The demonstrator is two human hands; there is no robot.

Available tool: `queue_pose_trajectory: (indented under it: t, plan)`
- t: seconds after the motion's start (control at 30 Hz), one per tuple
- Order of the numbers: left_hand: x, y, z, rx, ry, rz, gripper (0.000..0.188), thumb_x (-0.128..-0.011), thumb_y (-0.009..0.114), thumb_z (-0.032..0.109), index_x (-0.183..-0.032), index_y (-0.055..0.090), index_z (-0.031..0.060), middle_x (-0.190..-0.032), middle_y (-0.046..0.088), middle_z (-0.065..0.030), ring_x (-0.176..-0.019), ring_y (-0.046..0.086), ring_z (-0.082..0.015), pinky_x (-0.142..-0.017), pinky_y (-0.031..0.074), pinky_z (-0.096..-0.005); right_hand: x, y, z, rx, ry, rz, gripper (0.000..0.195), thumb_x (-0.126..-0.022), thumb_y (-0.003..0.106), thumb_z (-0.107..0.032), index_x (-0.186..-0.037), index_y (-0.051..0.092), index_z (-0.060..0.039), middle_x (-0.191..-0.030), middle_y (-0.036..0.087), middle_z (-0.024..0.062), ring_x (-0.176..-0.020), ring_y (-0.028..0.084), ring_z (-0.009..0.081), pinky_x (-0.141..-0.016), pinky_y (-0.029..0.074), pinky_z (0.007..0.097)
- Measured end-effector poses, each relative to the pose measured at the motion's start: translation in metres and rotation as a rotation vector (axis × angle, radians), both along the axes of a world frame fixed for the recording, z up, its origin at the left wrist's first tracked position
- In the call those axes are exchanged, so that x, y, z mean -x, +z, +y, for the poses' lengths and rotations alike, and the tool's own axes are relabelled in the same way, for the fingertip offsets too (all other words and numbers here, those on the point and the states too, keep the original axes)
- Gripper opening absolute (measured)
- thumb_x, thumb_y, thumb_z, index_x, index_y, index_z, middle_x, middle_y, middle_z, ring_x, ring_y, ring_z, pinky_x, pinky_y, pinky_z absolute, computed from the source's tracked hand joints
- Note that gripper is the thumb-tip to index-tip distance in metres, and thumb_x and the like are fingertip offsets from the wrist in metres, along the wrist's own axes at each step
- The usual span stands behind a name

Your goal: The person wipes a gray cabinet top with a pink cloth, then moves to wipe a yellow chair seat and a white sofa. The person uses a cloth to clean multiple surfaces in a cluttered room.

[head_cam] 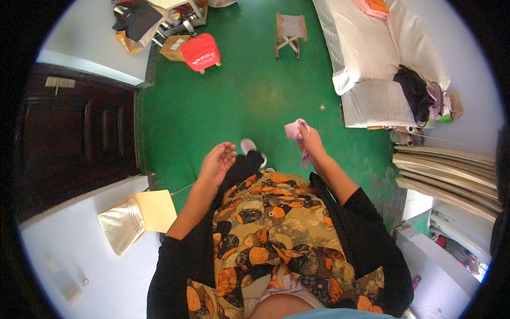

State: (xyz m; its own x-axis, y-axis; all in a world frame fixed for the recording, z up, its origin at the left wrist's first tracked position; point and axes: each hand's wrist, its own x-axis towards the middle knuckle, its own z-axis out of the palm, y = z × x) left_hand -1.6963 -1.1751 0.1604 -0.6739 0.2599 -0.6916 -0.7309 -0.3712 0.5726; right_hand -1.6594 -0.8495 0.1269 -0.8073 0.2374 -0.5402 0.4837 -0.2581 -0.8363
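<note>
A crumpled pink cloth [295, 129] is gripped in my right hand [312, 142], held out ahead of my body above the green floor. One end of the cloth sticks out past my fingers, and another strip dangles below the hand. My left hand [217, 163] is raised to the left of my legs, empty, its fingers slightly curled and apart. Below both hands are my dark trousers [243, 167] and a light shoe [248, 146]. A patterned apron [275, 215] covers my front.
A folding stool [291, 34] stands ahead, and a red-covered stool [201, 52] sits beside a cardboard box [174, 47]. On the right is a covered sofa [370, 60] with a black garment [412, 93]. A dark wooden door [75, 123] and a yellow chair [157, 209] are leftward.
</note>
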Motion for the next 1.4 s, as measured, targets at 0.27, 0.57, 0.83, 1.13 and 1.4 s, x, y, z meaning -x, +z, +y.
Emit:
queue_pose_trajectory:
  t: [0.27, 0.57, 0.83, 1.13, 1.4]
  plan:
    - [0.147, -0.052, 0.039, -0.044, 0.108, -0.114, 0.02, -0.099, 0.056, 0.017, -0.113, 0.061, 0.003, -0.11, 0.067, -0.0098, -0.095, 0.065, -0.0208, -0.082, 0.056, -0.0325, 0.086, -0.037, 0.091, 0.011, -0.015, -0.198, 0.039, -0.098, 0.057, -0.043, -0.098, 0.064, -0.0047, -0.07, 0.059, 0.003, -0.056, 0.054, 0.0133, -0.049, 0.043, 0.0273]
    - [0.311, -0.036, 0.111, -0.022, 0.139, -0.081, 0.019, -0.099, 0.056, 0.015, -0.113, 0.061, 0.003, -0.106, 0.068, -0.009, -0.091, 0.066, -0.0194, -0.079, 0.057, -0.0314, 0.175, -0.002, 0.232, 0.002, -0.322, -0.07, 0.029, -0.099, 0.056, -0.021, -0.125, 0.064, -0.0098, -0.077, 0.055, 0.0008, -0.057, 0.046, 0.0082, -0.046, 0.036, 0.0214]
    - [0.368, -0.041, 0.178, -0.052, 0.112, -0.098, 0.017, -0.099, 0.055, 0.016, -0.109, 0.062, 0.0029, -0.103, 0.069, -0.0095, -0.088, 0.066, -0.0203, -0.077, 0.058, -0.0311, 0.287, -0.031, 0.269, 0.017, -0.223, -0.094, 0.018, -0.095, 0.05, -0.016, -0.103, 0.062, -0.0055, -0.072, 0.055, -0.0002, -0.055, 0.046, 0.008, -0.045, 0.035, 0.0242]
    - [0.411, 0.006, 0.284, -0.087, 0.167, -0.06, 0.017, -0.101, 0.052, 0.016, -0.107, 0.061, 0.0027, -0.101, 0.068, -0.0101, -0.087, 0.066, -0.0201, -0.078, 0.058, -0.0323, 0.387, -0.066, 0.385, 0.068, -0.128, -0.204, 0.056, -0.101, 0.039, -0.061, -0.082, 0.055, -0.0104, -0.056, 0.049, 0.0032, -0.04, 0.045, 0.015, -0.035, 0.033, 0.0293]
    - [0.422, 0.014, 0.28, -0.025, 0.273, -0.042, 0.019, -0.102, 0.05, 0.016, -0.112, 0.059, 0.003, -0.107, 0.068, -0.0106, -0.092, 0.066, -0.0206, -0.08, 0.057, -0.0327, 0.442, -0.067, 0.394, 0.424, -0.312, -0.1, 0.025, -0.099, 0.056, -0.035, -0.106, 0.061, -0.011, -0.08, 0.064, 0.0042, -0.059, 0.058, 0.0167, -0.051, 0.048, 0.0286]
